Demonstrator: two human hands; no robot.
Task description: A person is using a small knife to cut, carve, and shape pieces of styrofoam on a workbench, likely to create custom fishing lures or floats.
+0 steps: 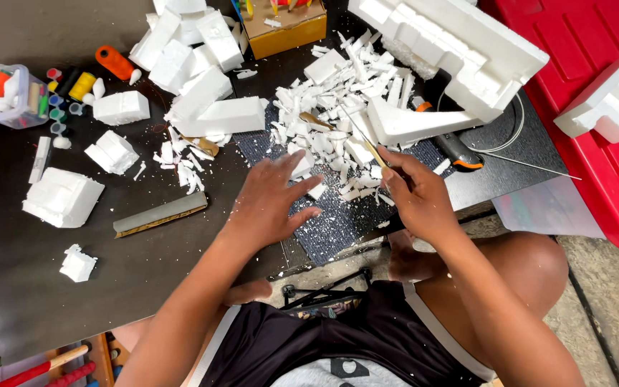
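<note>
At the far left edge of the dark table [145,265] stands one clear plastic tub [10,95] of small craft bits, with two thread spools beside it, one yellow [82,85] and one orange [114,61]. Below them lie four separate white foam blocks: a large one [62,197], a small one near the front edge [78,264], and two medium ones [112,152] [121,107] further up. One long grey sharpening stone [160,213] lies at a slant just right of the large block. Behind it sits a heap of bigger foam chunks [195,72], too tightly stacked to count, and one yellow cardboard box [284,27].

The left hand [270,202] lies flat, fingers spread open, on a dark mat [338,222], touching the edge of a pile of foam shavings [331,122], far too many to count. The right hand [413,193] is closed around one thin blade [367,140], whose tip points up into the shavings. Beside it rests a notched foam piece [410,122], and one black-and-orange tool [460,152] lies partly under it. To the right is one red plastic bin [596,107].
</note>
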